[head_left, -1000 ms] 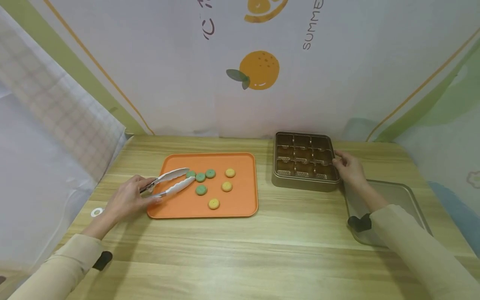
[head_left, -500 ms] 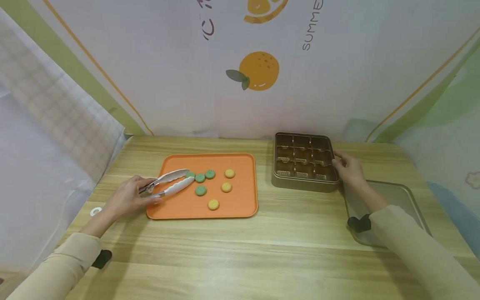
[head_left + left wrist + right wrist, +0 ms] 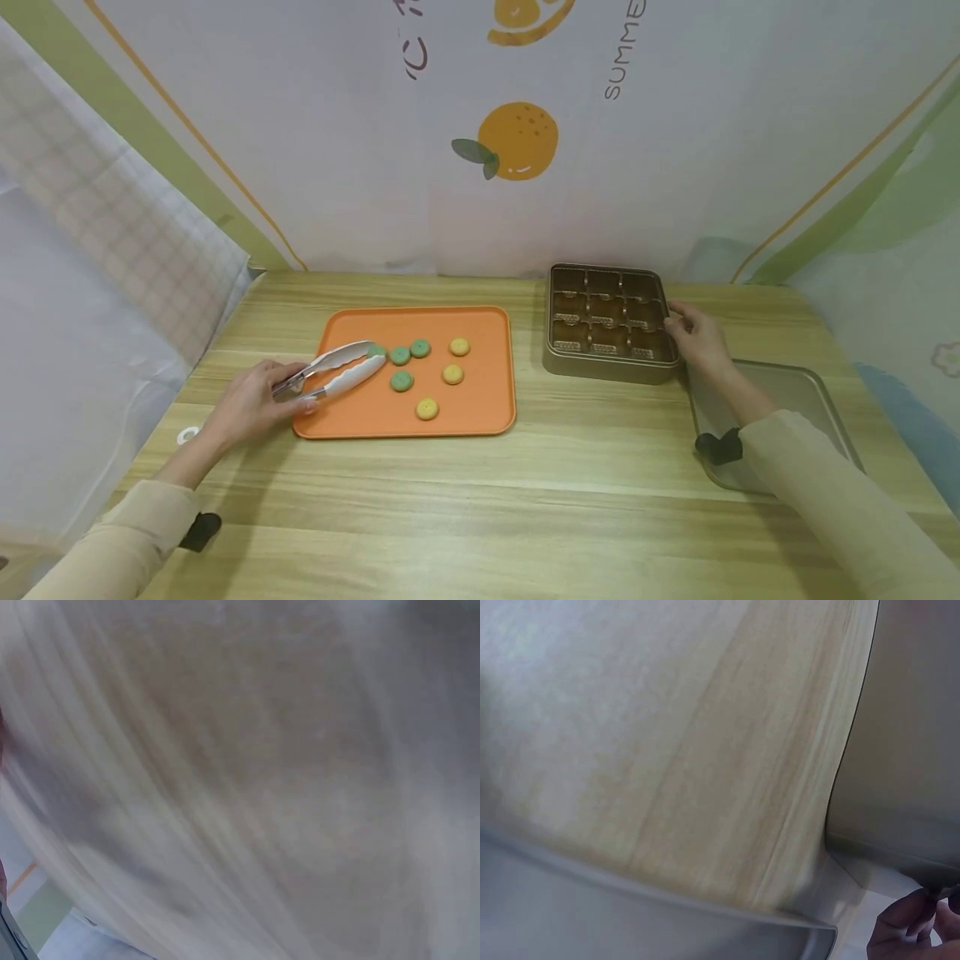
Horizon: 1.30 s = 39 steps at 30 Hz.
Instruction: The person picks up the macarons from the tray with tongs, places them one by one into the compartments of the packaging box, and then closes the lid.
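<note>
In the head view my left hand [image 3: 251, 404] grips metal tongs with white tips [image 3: 356, 375], held over the left part of an orange tray [image 3: 465, 417]. Between the tong tips lies one green round piece [image 3: 377, 352]; whether the tips touch it I cannot tell. Several green pieces [image 3: 402, 381] and yellow pieces [image 3: 427, 408] lie to the right of it. My right hand [image 3: 699, 337] holds the right side of a bronze square tin [image 3: 607, 367] with a brown divided insert. In the right wrist view, fingers [image 3: 907, 922] touch the tin's edge [image 3: 900, 851].
A flat metal lid or tray [image 3: 787, 392] lies under my right forearm, right of the tin. A small white ring [image 3: 187, 434] is on the table [image 3: 480, 517] near my left wrist. A printed cloth [image 3: 375, 192] hangs behind the table.
The left hand and tongs have shifted slightly left and down, and the green piece between the tips has moved a little left with them. The right hand and tin have stayed put.
</note>
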Available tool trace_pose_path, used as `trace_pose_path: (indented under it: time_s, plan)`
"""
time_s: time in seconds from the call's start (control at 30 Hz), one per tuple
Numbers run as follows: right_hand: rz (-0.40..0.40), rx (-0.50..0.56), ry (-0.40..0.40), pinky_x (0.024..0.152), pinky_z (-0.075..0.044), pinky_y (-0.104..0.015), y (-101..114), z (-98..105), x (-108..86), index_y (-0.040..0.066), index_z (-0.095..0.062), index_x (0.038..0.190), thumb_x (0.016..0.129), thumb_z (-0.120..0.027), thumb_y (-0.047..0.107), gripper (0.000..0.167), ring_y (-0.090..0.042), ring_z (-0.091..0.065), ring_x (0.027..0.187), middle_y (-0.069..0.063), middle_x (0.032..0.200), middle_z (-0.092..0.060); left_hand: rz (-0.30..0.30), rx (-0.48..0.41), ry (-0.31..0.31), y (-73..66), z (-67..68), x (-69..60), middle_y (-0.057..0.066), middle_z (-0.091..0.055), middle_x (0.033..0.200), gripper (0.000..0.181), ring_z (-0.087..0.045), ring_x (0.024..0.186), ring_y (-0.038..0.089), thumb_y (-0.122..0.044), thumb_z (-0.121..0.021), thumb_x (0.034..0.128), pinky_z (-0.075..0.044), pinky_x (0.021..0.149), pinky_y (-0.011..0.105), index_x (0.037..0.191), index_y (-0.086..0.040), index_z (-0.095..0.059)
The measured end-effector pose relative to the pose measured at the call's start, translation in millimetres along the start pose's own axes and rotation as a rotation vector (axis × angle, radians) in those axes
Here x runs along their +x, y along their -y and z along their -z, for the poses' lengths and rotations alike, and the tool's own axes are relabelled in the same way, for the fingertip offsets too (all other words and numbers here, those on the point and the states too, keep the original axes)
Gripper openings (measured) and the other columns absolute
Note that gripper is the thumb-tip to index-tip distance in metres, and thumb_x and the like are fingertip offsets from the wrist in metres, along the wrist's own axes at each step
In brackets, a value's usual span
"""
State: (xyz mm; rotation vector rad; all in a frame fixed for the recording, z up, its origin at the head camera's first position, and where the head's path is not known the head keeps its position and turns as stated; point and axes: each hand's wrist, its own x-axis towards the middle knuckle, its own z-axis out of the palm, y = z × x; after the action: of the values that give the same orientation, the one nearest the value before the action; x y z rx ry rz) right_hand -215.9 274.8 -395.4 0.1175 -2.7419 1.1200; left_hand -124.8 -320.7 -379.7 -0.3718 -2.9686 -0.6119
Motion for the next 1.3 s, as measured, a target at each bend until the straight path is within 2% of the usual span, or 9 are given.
trace_pose_path:
  time_s: [0.23,0.4,0.63,0.77,0.93,1.1,1.3]
  plan:
    - [0.002,0.007,-0.001,0.061,-0.038,-0.019,0.2,0.4,-0.1,-0.014,-0.047,0.128,0.096,-0.048,0.009,0.04,-0.006,-0.046,0.07,-0.022,0.083,-0.058,-0.031,-0.01,-0.06,2.6,-1.7,-6.0,0.022,-0.064,0.104,0.06,-0.058,0.087,0.031,-0.029,-0.081,0.0732,-0.041,0.067,0.037,0.119,0.004,-0.061]
    - [0.006,-0.001,-0.004,0.062,-0.038,-0.019,-0.1,0.3,-0.8,-0.015,-0.047,0.128,0.096,-0.048,0.01,0.04,-0.008,-0.047,0.071,-0.023,0.083,-0.059,-0.035,-0.03,-0.084,-9.9,0.4,-4.1,0.018,-0.064,0.104,0.057,-0.058,0.087,0.028,-0.029,-0.08,0.0743,-0.04,0.067,0.036,0.12,0.001,-0.062]
    - [0.007,-0.002,-0.006,0.06,-0.039,-0.018,0.5,-0.1,-1.2,-0.015,-0.047,0.127,0.096,-0.048,0.01,0.04,-0.009,-0.048,0.07,-0.023,0.082,-0.06,-0.062,-0.085,-0.049,-41.1,-0.8,11.5,0.015,-0.063,0.104,0.058,-0.048,0.073,0.02,-0.029,-0.078,0.0759,-0.037,0.059,0.029,0.122,0.002,-0.061]
    - [-0.004,0.002,0.003,0.059,-0.039,-0.019,0.6,-0.2,-0.8,-0.015,-0.046,0.128,0.097,-0.048,0.01,0.04,-0.007,-0.047,0.071,-0.022,0.082,-0.059,-0.106,-0.124,-0.031,-58.3,-6.7,24.9,0.016,-0.064,0.108,0.059,-0.054,0.082,0.025,-0.028,-0.078,0.0761,-0.04,0.065,0.032,0.123,0.002,-0.059]
    - [0.004,-0.004,-0.002,0.058,-0.039,-0.02,-0.2,0.1,-0.6,-0.014,-0.047,0.128,0.097,-0.048,0.011,0.04,-0.006,-0.046,0.069,-0.021,0.082,-0.059,-0.147,-0.188,0.0,-82.2,-15.8,45.3,0.015,-0.062,0.112,0.06,-0.054,0.09,0.026,-0.026,-0.078,0.0766,-0.041,0.069,0.035,0.126,0.001,-0.058]
    - [-0.006,0.0,-0.002,0.059,-0.039,-0.019,-0.6,-0.4,0.1,-0.014,-0.047,0.128,0.097,-0.048,0.011,0.041,-0.005,-0.046,0.069,-0.023,0.083,-0.059,-0.168,-0.249,0.053,-113.5,-24.3,67.2,0.013,-0.062,0.11,0.059,-0.052,0.085,0.024,-0.031,-0.077,0.0778,-0.039,0.067,0.032,0.128,-0.005,-0.058]
    - [-0.01,-0.008,-0.011,0.06,-0.039,-0.02,1.5,-0.5,-0.6,-0.014,-0.048,0.128,0.096,-0.049,0.01,0.04,-0.006,-0.047,0.07,-0.023,0.083,-0.06,-0.194,-0.23,0.103,-149.4,-38.8,89.7,0.01,-0.061,0.112,0.06,-0.054,0.091,0.025,-0.034,-0.077,0.0766,-0.042,0.072,0.035,0.129,-0.011,-0.059]
